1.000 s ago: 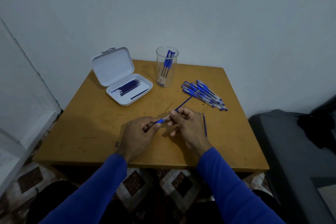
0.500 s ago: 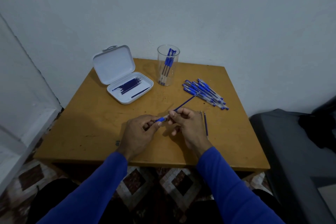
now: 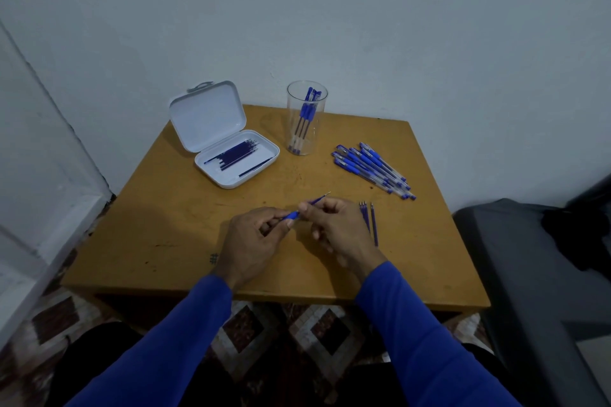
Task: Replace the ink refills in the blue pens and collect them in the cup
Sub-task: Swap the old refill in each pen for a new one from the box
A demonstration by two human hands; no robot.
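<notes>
Two hands are held over the square yellow-brown wooden table point(image 3: 158, 221) | blue-gripped pen barrel point(image 3: 292, 216) is pinched in left hand point(image 3: 254, 243) fingers | thin blue ink refill point(image 3: 318, 199) is pinched by right hand point(image 3: 337, 228), just in front of the clear plastic cup point(image 3: 305, 119) | loose blue pens point(image 3: 373, 170) are heaped right of cup | open white plastic case point(image 3: 224, 139) is set left of cup

A single head-worn camera looks forward and steeply down from above the near edge of the wooden table point(image 3: 158, 221), close over it. Its wide angle takes in the whole tabletop, the wall behind the table, and the floor under its near edge.
</notes>
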